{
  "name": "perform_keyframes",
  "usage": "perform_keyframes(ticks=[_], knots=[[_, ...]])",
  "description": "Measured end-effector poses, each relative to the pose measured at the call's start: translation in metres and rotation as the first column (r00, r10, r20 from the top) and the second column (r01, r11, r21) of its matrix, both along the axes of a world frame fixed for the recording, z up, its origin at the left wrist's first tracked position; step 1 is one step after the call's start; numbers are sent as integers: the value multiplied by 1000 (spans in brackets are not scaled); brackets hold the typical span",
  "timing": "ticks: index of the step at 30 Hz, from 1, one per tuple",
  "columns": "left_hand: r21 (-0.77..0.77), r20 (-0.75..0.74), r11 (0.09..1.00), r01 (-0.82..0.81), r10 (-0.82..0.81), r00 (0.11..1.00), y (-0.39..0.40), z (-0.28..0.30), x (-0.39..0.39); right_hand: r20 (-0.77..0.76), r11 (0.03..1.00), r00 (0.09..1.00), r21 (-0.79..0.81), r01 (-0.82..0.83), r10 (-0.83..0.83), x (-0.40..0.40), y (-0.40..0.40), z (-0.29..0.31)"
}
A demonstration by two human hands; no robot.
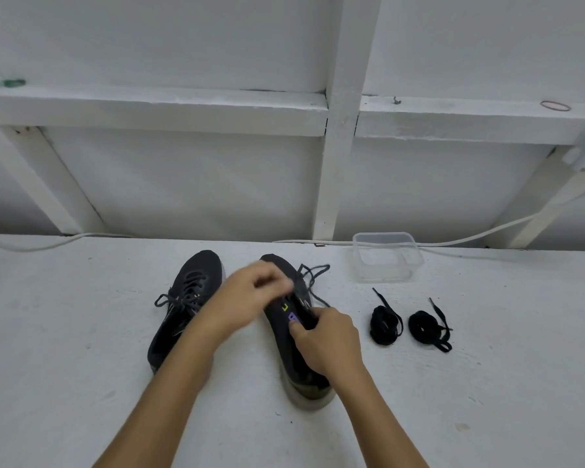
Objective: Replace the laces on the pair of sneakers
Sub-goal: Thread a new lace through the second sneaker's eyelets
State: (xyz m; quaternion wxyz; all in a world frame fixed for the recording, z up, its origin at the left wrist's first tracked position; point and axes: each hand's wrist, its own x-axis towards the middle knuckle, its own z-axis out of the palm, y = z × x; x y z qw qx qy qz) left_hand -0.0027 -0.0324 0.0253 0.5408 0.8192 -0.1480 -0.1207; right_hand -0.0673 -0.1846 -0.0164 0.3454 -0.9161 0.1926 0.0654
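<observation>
Hands (250,292) (321,336) grip the right sneaker's (284,339) lacing; spare laces (409,324) and tub (385,256) lie beside.

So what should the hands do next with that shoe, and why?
Probably keep pulling the old lace out of the right sneaker: both hands, left hand and right hand, are on it, and two coiled new laces wait beside it.

Soft even daylight, faint shadows, wide-angle bending at edges, left hand (250,292) motion-blurred
</observation>
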Motion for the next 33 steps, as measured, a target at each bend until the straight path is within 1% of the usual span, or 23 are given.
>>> perform_keyframes(ticks=[1,2,3,4,5,6,7,8,9,11,13,14,15,16,17,18,19,20,21,22,25,29,33], knots=[[-325,-109,944,-59,25,994,5,7,0,1,1000,1000,5,-2,2,0,0,0],[-582,-222,802,-131,-2,975,10,13,1,3,1000,1000,6,-3,3,0,0,0],[-716,-319,665,-213,-41,947,13,17,3,5,1000,1000,2,-4,4,1,1,0],[-732,-394,617,-291,-35,918,14,17,4,6,1000,1000,-4,-5,5,1,1,-1],[-641,-427,690,-338,46,903,12,14,5,7,1000,1000,-9,-6,6,1,1,-1],[-420,-371,845,-331,173,913,9,10,4,8,1000,1000,-12,-5,5,2,1,-1],[-95,-217,953,-288,262,940,7,1,3,6,1000,1000,-14,-4,4,2,1,-1],[203,-36,948,-245,257,966,5,-9,1,5,1000,1000,-17,-4,4,2,0,-1],[376,68,905,-200,188,980,5,-17,-1,5,1000,1000,-19,-3,3,2,0,-2],[485,82,868,-107,77,994,3,-27,-4,9,1000,1000,-23,-2,2,2,0,-3],[628,109,775,-67,-2,994,1,-29,-4,15,1000,1000,-21,-2,3,1,0,-3],[660,96,750,-33,-41,994,1,-27,-3,17,1000,1000,-23,-3,3,1,0,-3],[611,75,791,13,-74,994,1,-25,-3,15,1000,1000,-24,-3,4,1,-1,-3],[460,24,886,60,-81,996,1,-21,-3,12,1000,1000,-22,-5,5,1,-1,-3],[199,-45,977,73,-65,997,2,-13,-4,6,1000,1000,-19,-7,7,1,-1,-4],[-116,-115,993,10,-24,993,5,-6,-3,-1,1000,1000,-18,-11,11,1,-2,-4],[-382,-186,921,-81,9,983,9,2,-1,-9,1000,1000,-18,-14,14,1,-2,-4],[-550,-239,823,-142,8,971,14,7,1,-16,1000,1000,-17,-17,17,2,-2,-4],[-617,-260,769,-168,2,966,18,12,3,-19,1000,1000,-15,-19,18,2,-2,-5],[-612,-255,773,-166,5,967,20,14,4,-18,1000,1000,-16,-19,19,2,-2,-5],[-472,-222,868,-153,51,974,21,14,5,-9,1000,1000,0,-11,11,2,-3,-3],[-428,-219,886,-180,91,971,21,10,4,1,997,1000,77,-18,18,2,-6,0],[-411,-207,894,-179,99,973,23,4,5,-53,941,997,336,-31,52,6,-22,8]])
